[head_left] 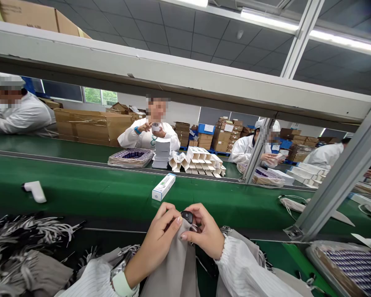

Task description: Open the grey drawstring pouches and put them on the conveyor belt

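Above the near edge of the green surface (111,194), I have two hands brought together over one black piece (187,216). My left hand (163,231) is pinched narrow on the top of one grey cloth (176,255), right beside that piece. My right hand (205,233) curls closely around the piece's other side, its thumb against the cloth, which hangs down between my forearms. One pale green band (123,284) circles my left wrist.

Just beyond my hands lies one white-and-blue carton (163,187); well apart to the left lies one white curved device (36,192). Across from me I count at least four people, one of them (153,134) facing me behind one white stack (161,152) and a group of open cartons (198,161) too crowded to count. I can make out at least three packs of purple-patterned items: one left of that stack (130,157), one farther right (267,176), one at lower right (349,266).
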`<state>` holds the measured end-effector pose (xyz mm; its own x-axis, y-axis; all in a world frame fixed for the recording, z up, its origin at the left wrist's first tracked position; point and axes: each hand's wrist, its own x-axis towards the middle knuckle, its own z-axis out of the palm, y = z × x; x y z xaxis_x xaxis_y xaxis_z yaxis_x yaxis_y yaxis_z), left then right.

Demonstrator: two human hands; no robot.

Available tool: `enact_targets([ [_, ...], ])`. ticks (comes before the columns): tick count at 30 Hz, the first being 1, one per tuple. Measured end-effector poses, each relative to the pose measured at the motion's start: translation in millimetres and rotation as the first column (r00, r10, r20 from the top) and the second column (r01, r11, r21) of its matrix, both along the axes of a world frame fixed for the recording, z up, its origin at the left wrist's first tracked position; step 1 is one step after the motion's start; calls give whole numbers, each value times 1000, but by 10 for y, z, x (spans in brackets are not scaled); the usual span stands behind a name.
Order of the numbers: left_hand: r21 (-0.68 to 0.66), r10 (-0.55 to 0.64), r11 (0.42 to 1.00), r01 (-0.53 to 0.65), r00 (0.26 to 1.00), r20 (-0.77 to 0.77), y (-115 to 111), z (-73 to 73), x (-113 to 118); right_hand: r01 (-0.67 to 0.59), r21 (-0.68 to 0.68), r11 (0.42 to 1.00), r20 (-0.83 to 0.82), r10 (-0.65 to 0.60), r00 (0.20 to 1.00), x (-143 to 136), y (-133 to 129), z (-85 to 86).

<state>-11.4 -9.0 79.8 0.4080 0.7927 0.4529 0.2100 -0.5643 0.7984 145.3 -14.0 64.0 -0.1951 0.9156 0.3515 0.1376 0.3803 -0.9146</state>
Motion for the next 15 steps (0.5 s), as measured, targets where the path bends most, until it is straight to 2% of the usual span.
enact_targets([
  [3,26,10,1000,-10,1000,-3,-16,-8,5,-28,4,1000,-9,28,1000,64,43,27],
  [7,31,-3,1000,3,1000,-3,-28,0,7,-213,-88,973,-72,207,976,106,49,86],
  [10,-1,21,1000,-21,1000,-11,-20,10,17,-294,-118,949,9,297,955,76,15,93],
  [11,-9,32,999,-32,999,-16,-17,18,20,-268,-101,958,74,276,958,69,5,93],
  [13,-23,45,999,-46,998,-41,-13,46,14,-158,-12,987,256,156,954,79,-2,96],
  [15,-53,54,997,-60,993,-109,-12,87,-18,-56,152,987,463,-21,886,125,12,96],
])
